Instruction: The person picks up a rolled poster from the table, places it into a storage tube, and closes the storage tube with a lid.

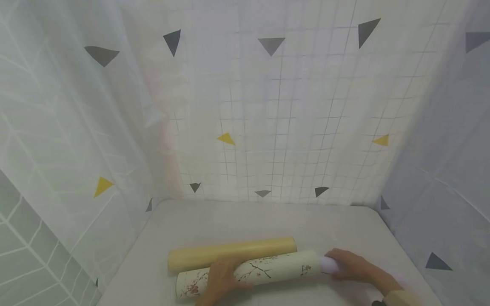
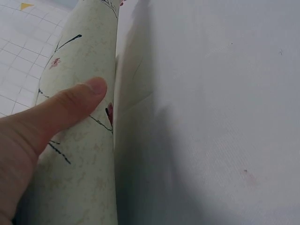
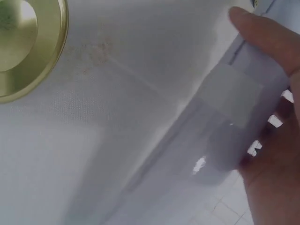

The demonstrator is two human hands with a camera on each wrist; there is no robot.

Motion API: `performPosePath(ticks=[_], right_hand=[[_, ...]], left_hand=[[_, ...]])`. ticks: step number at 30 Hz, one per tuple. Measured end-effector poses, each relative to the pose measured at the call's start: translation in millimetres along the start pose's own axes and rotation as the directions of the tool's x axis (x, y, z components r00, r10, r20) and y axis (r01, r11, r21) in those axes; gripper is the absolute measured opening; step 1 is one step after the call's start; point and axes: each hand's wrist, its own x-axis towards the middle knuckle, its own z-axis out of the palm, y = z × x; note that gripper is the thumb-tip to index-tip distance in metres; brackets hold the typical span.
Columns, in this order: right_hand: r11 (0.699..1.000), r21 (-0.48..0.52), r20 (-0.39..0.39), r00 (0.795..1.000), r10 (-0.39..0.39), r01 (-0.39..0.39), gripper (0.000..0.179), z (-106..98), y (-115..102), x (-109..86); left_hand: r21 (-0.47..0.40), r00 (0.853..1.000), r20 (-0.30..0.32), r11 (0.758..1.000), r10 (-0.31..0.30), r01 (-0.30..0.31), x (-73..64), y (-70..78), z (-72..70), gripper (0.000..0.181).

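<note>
I've got the cream cylindrical tube printed with blossom branches (image 1: 268, 271) lying aslant at the near side of the worktop (image 1: 325, 225), with the left hand (image 1: 222, 277) gripping it, thumb along the near side; most of those fingers are hidden in the left wrist view. At its right end sits a glossy pale lilac roll (image 1: 328, 264), which seems to run into the tube's mouth, though I can't tell how deep. My right hand (image 1: 354, 267) has its fingers curled round that roll.

The main risk, as I judge it, is misalignment: if the two hands drift off one line, the roll could bind against the rim and crease its edge. Squeezing hard on the right might buckle it, if it is as thin as it looks; a loose hold on the left would let the smooth tube turn or slide along with the roll.

Just behind lies a plain yellow cylindrical tube (image 1: 233, 250); a backward nudge could set it rolling. The right wrist view also shows a shiny gold round lid-like disc (image 3: 28, 51) beside the roll, which a careless sweep of the right forearm could knock away.
</note>
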Motion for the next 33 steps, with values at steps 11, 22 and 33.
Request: performPosePath(ticks=[11,22,33], right_hand=[[0.999,0.033,0.010,1.000,0.009,-0.009,0.069,3.7,-24.0,10.6],[0.998,0.041,0.029,0.999,-0.038,0.037,0.073,8.2,-20.4,17.2],[0.997,-0.042,-0.016,0.998,-0.061,0.061,0.075,16.9,-10.4,12.5]], left_hand=[[0.043,0.999,-0.007,0.999,0.031,-0.031,1.0,0.2,3.8,0.076],[0.030,1.000,0.007,0.999,0.019,-0.019,1.7,2.8,5.3,0.073],[0.053,1.000,0.014,0.999,0.007,-0.008,-0.3,2.2,7.7,0.074]])
